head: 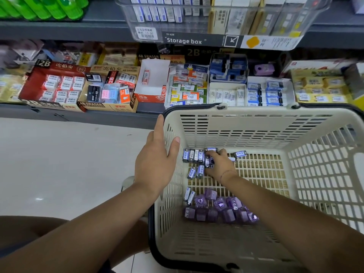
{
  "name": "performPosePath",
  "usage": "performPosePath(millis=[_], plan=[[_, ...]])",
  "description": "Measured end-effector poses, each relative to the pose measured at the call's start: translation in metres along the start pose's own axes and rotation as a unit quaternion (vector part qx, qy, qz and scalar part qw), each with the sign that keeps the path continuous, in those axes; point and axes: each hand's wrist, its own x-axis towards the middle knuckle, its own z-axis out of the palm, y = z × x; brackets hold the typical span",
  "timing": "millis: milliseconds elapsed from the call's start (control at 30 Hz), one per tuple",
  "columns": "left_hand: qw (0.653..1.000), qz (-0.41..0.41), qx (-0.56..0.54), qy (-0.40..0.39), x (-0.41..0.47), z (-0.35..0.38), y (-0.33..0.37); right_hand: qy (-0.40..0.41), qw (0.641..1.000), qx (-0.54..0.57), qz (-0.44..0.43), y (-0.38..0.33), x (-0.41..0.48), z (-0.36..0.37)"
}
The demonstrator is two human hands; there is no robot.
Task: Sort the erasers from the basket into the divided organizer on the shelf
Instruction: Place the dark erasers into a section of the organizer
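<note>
A cream plastic basket with a black rim stands in front of the shelf. Several blue-sleeved erasers lie at its far left, and a pile of purple wrapped erasers lies nearer me. My right hand is down inside the basket, its fingers curled round a few blue erasers. My left hand rests with straight fingers on the basket's left rim. On the shelf behind stands a clear divided organizer with blue erasers in it.
The lower shelf is packed with open eraser boxes: a red 2B box, a 4B box, a nearly empty white box. A clear storage box sits on the upper shelf. White floor lies to the left.
</note>
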Motion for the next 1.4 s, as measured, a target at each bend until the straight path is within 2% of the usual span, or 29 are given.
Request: performPosePath(millis=[167,267,333,367,400,433,467,500,533,567,600,633,767,933,1033,1133,1167,1200,1267,1333,1400], plan=[[1.0,-0.007,0.012,-0.012,0.002,0.003,-0.002,-0.036,0.999,0.031,-0.018,0.004,-0.008,-0.012],[0.996,0.052,0.039,0.057,0.002,0.002,-0.002,-0.033,0.997,0.044,-0.05,-0.009,-0.027,-0.042],[0.989,0.105,-0.03,0.098,0.001,-0.001,0.008,-0.005,0.994,0.048,-0.1,-0.029,-0.044,-0.075],[0.987,0.102,-0.089,0.09,0.0,-0.001,0.014,0.01,0.99,0.057,-0.126,-0.042,-0.054,-0.091],[0.982,0.064,-0.167,0.063,-0.002,-0.001,0.023,0.03,0.986,0.068,-0.152,-0.056,-0.065,-0.11],[0.965,-0.008,-0.26,0.008,-0.003,-0.002,0.033,0.05,0.979,0.08,-0.179,-0.071,-0.078,-0.129],[0.92,-0.103,-0.373,-0.072,-0.003,-0.006,0.046,0.064,0.973,0.094,-0.202,-0.085,-0.091,-0.145],[0.84,-0.188,-0.483,-0.161,-0.003,-0.011,0.058,0.073,0.967,0.109,-0.22,-0.097,-0.103,-0.157],[0.745,-0.248,-0.573,-0.234,-0.003,-0.016,0.066,0.074,0.963,0.119,-0.231,-0.109,-0.114,-0.166],[0.667,-0.277,-0.637,-0.269,-0.003,-0.023,0.073,0.072,0.961,0.122,-0.236,-0.117,-0.122,-0.172],[0.617,-0.288,-0.679,-0.275,-0.001,-0.029,0.077,0.071,0.961,0.119,-0.238,-0.124,-0.127,-0.174],[0.587,-0.288,-0.707,-0.269,0.0,-0.033,0.08,0.072,0.962,0.115,-0.239,-0.13,-0.131,-0.173],[0.535,-0.274,-0.762,-0.242,-0.005,-0.041,0.085,0.075,0.965,0.103,-0.231,-0.141,-0.136,-0.168],[0.453,-0.284,-0.818,-0.214,-0.016,-0.03,0.085,0.086,0.96,0.052,-0.263,-0.139,-0.141,-0.17],[0.414,-0.295,-0.843,-0.179,-0.013,-0.026,0.083,0.129,0.944,0.136,-0.273,-0.135,-0.14,-0.18],[0.385,-0.318,-0.859,-0.116,-0.003,-0.033,0.072,0.19,0.915,0.29,-0.208,-0.117,-0.119,-0.187],[0.378,-0.321,-0.862,-0.102,0.002,-0.037,0.066,0.175,0.919,0.305,-0.175,-0.106,-0.107,-0.183],[0.371,-0.321,-0.867,-0.094,0.006,-0.041,0.06,0.129,0.94,0.28,-0.145,-0.094,-0.095,-0.174],[0.359,-0.312,-0.875,-0.09,0.011,-0.047,0.049,-0.016,0.984,0.134,-0.113,-0.066,-0.072,-0.14],[0.354,-0.306,-0.88,-0.086,0.014,-0.05,0.041,-0.121,0.988,0.026,-0.09,-0.042,-0.053,-0.099],[0.355,-0.309,-0.879,-0.082,0.016,-0.049,0.034,-0.148,0.986,-0.008,-0.076,-0.03,-0.039,-0.066]])
